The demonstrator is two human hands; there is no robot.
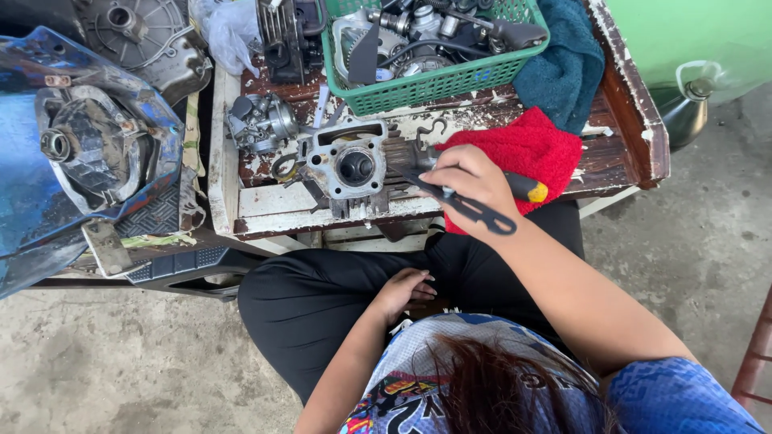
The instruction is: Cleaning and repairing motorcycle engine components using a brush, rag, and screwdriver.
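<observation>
Evidently for reach, the right hand (470,177) grips a screwdriver (527,189) beside the cylinder head (350,165) on the bench (265,205), while the left hand (404,289) rests empty and loosely curled on the lap.

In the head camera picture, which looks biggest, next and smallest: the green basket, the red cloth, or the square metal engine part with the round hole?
1. green basket, clearly the largest.
2. red cloth.
3. square metal engine part, the smallest, though not far behind the cloth, whose lower part is hidden behind the right hand.

Red towel (523,149), teal cloth (567,64), green basket (434,80), blue bike panel (24,193), yellow-and-black screwdriver handle (527,189).
</observation>
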